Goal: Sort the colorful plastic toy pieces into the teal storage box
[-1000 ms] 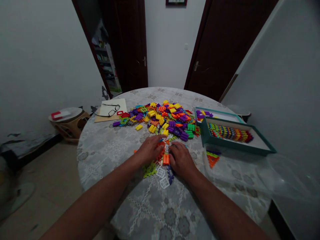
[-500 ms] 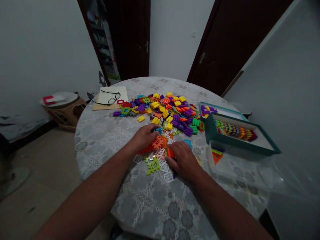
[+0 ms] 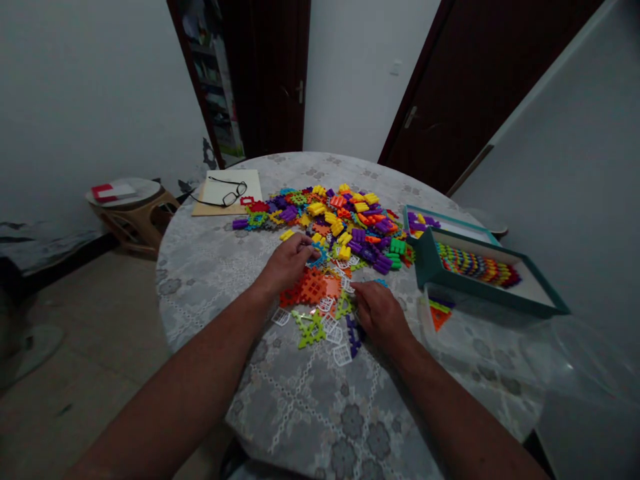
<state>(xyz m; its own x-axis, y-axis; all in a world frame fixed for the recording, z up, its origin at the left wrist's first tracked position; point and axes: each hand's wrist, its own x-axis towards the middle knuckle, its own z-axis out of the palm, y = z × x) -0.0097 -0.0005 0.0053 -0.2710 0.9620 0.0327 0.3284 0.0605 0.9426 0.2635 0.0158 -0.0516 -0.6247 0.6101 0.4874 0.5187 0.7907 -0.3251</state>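
My left hand (image 3: 287,263) is closed, thumb and forefinger pinching the edge of a blue gear-shaped plastic piece (image 3: 319,255). My right hand (image 3: 379,308) is closed too, its fingertips on a small white window-frame piece (image 3: 347,285). Flat orange interlocking pieces (image 3: 313,287) lie between the hands. Nearer to me are light-green pieces (image 3: 310,328), a dark purple piece (image 3: 353,337) by my right hand, and several white window pieces (image 3: 342,355). The palms hide some of the pieces beneath them.
A heap of colourful building pieces (image 3: 330,217) spreads over the far middle of the round table (image 3: 295,393). Glasses (image 3: 233,197) rest on paper at the far left. To the right stand a teal box (image 3: 500,293) with beaded-looking rows and a clear plastic container (image 3: 435,340) with triangular pieces.
My right hand has moved off an orange piece to a white window piece, uncovering green and purple pieces. My left hand has risen slightly with the blue piece. The view has shifted slightly.
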